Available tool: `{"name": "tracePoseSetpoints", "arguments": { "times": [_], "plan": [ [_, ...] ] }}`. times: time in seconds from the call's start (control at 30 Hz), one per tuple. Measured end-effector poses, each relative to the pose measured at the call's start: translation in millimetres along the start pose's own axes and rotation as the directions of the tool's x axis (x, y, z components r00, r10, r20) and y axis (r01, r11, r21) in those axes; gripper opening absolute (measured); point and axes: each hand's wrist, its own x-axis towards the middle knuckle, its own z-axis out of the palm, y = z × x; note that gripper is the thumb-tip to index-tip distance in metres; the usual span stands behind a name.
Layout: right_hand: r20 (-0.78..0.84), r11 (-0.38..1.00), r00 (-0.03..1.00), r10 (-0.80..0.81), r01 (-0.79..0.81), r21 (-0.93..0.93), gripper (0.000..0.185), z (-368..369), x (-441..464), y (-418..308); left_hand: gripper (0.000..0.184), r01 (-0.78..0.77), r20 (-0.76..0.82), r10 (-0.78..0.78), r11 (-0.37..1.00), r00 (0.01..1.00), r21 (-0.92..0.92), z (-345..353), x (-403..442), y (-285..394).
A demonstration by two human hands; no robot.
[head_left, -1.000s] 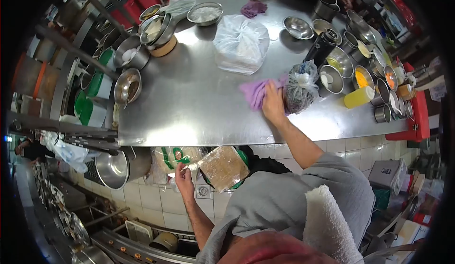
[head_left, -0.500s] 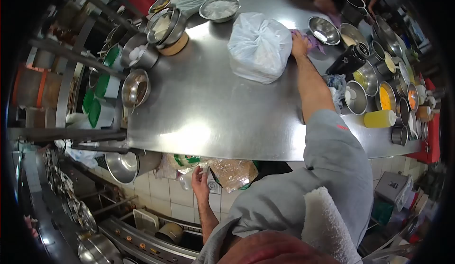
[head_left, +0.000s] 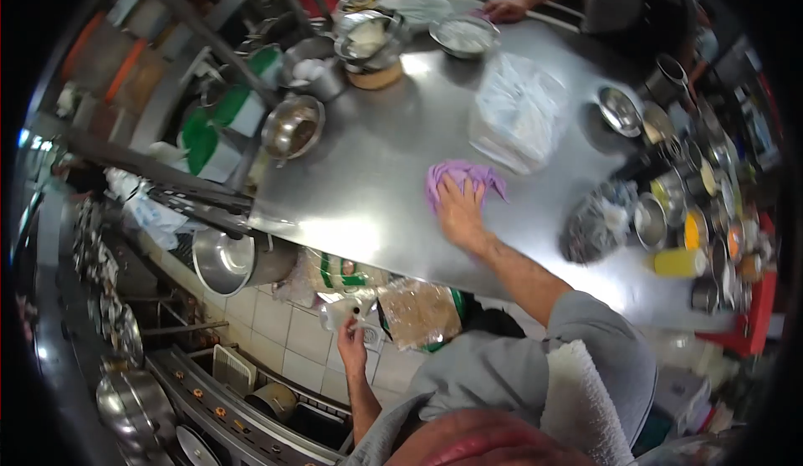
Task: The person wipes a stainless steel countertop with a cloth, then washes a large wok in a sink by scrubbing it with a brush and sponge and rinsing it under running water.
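Head: right hand [head_left: 460, 209] on purple cloth [head_left: 470, 171], room between it and table edge [head_left: 360, 253]

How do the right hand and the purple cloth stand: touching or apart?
Touching: the head view shows the right hand on top of the purple cloth, covering part of it.

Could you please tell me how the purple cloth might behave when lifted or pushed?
The purple cloth would probably droop, since it bunches into soft folds under the right hand. It is likely light, as its loose edge looks thin. It should probably slide over the table, whose metal top looks smooth and shiny.
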Motion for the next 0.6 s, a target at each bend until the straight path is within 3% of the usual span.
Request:
{"name": "tracePoseSetpoints", "arguments": {
  "times": [0.13,0.17,0.2,0.3,0.37,0.4,0.47,0.5,0.53,0.6],
  "plan": [
    [-0.125,0.996,0.992,0.005,0.007,0.092,0.042,47,163,20,0.039,0.032,-0.126,-0.031,0.999,0.992,0.009,-14,-26,-35],
    [-0.132,0.994,0.985,0.107,-0.103,0.040,0.042,52,194,20,0.040,0.062,-0.151,-0.060,0.998,0.987,0.007,-15,-33,-41],
    [-0.141,0.976,0.967,0.213,-0.216,-0.005,0.043,56,216,13,0.040,0.094,-0.174,-0.091,0.996,0.981,0.008,-17,-40,-45],
    [-0.224,0.956,0.940,0.257,-0.281,-0.087,0.043,73,214,-29,0.041,0.146,-0.246,-0.151,0.989,0.958,-0.037,-13,-59,-55],
    [-0.230,0.985,0.968,0.098,-0.127,-0.115,0.042,88,184,-70,0.040,0.141,-0.210,-0.150,0.988,0.966,-0.057,-4,-53,-52],
    [-0.077,0.994,0.997,0.002,-0.010,-0.108,0.046,95,164,-92,0.040,0.155,-0.167,-0.165,0.985,0.972,-0.068,1,-53,-52],
    [0.018,0.957,0.957,-0.288,0.288,0.021,0.042,86,116,-121,0.040,0.094,-0.109,-0.094,0.996,0.990,-0.002,13,-42,-31],
    [0.052,0.903,0.903,-0.426,0.421,0.089,0.040,79,100,-126,0.041,-0.021,-0.056,0.021,1.000,0.998,-0.007,18,-30,-26],
    [0.046,0.908,0.909,-0.414,0.409,0.085,0.040,79,97,-119,0.041,-0.132,-0.005,0.132,0.991,0.991,-0.010,17,-24,-18],
    [0.050,0.905,0.907,-0.418,0.420,-0.069,0.038,83,99,-82,0.042,-0.198,0.044,0.198,0.980,0.979,-0.002,13,-22,7]
  ]
}}
